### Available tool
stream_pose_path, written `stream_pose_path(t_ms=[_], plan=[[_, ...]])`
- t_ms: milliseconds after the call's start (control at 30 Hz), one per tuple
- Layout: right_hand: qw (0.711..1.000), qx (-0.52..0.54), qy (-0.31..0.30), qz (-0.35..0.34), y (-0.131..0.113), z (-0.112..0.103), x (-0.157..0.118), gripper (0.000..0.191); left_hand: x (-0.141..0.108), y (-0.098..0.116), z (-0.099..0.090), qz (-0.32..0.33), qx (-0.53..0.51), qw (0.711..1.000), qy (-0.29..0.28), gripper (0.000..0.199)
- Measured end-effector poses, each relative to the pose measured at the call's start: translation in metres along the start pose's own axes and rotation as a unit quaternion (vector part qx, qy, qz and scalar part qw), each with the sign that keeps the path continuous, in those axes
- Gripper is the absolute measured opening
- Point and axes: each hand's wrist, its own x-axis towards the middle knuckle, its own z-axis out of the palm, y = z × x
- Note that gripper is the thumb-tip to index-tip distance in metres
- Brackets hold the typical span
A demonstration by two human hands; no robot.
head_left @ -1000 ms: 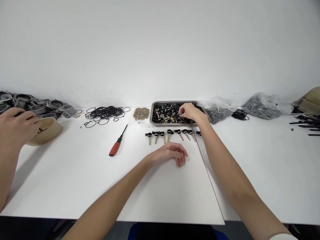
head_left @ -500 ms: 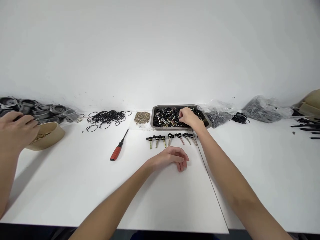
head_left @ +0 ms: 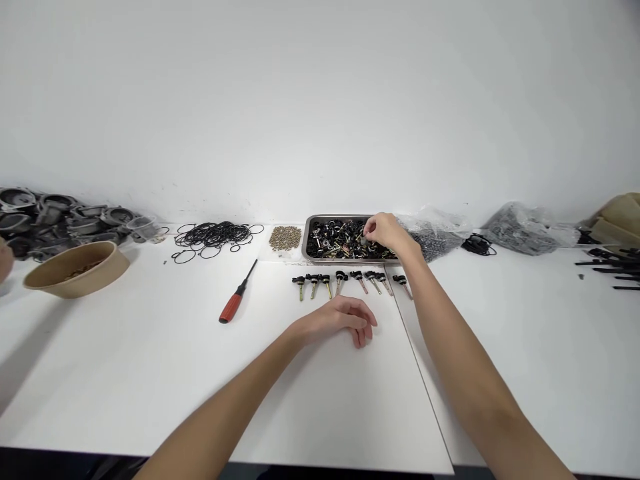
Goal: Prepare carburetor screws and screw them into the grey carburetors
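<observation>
Bending together over the small mixed parts [head_left: 333, 239] in the metal tray [head_left: 304, 241], the fingers [head_left: 369, 229] of the right hand [head_left: 387, 230] reach in near the tray's right end; whether they pinch a piece, I cannot tell. The left hand [head_left: 343, 317] rests on the worktop [head_left: 325, 407], its fingers loosely curled and slightly apart, just below a row of black-headed pieces with metal shafts [head_left: 341, 275]. That row lies in front of the tray, its rightmost piece beyond a seam in the worktop.

To the left of the row lies a screwdriver [head_left: 231, 308] with a red and black handle, its tip pointing away from the wearer. Behind it are a heap of black rings [head_left: 215, 233] and, just beside the tray, a patch of small brass-coloured pieces [head_left: 285, 238].

Farther left stand a tan bowl [head_left: 97, 282] with small contents, a clear cup [head_left: 143, 229] and a pile of grey round housings [head_left: 50, 208]; part of another person's hand [head_left: 5, 260] shows at the edge.

Right of the tray come a clear bag of small dark parts [head_left: 434, 243], a black coil [head_left: 479, 245], a second filled bag [head_left: 523, 230] and, at the far side, black rods [head_left: 617, 271] near a tan container [head_left: 620, 217].
</observation>
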Motion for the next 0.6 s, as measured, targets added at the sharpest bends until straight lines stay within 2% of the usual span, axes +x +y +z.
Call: stream_pose_path(t_ms=[200,400,600], plan=[[1.000,0.017,-0.012,0.004,0.005,-0.006,-0.005,0.008,0.001,-0.005,-0.004,0.001,-0.003,1.000,-0.009,0.017],[0.999,0.003,-0.027,0.017,0.003,0.006,-0.003,0.013,0.001,-0.004,-0.003,0.000,-0.006,1.000,-0.005,0.018],[0.998,-0.023,-0.029,0.048,-0.009,0.015,0.000,0.012,0.002,-0.004,-0.003,-0.004,-0.007,1.000,-0.003,0.017]])
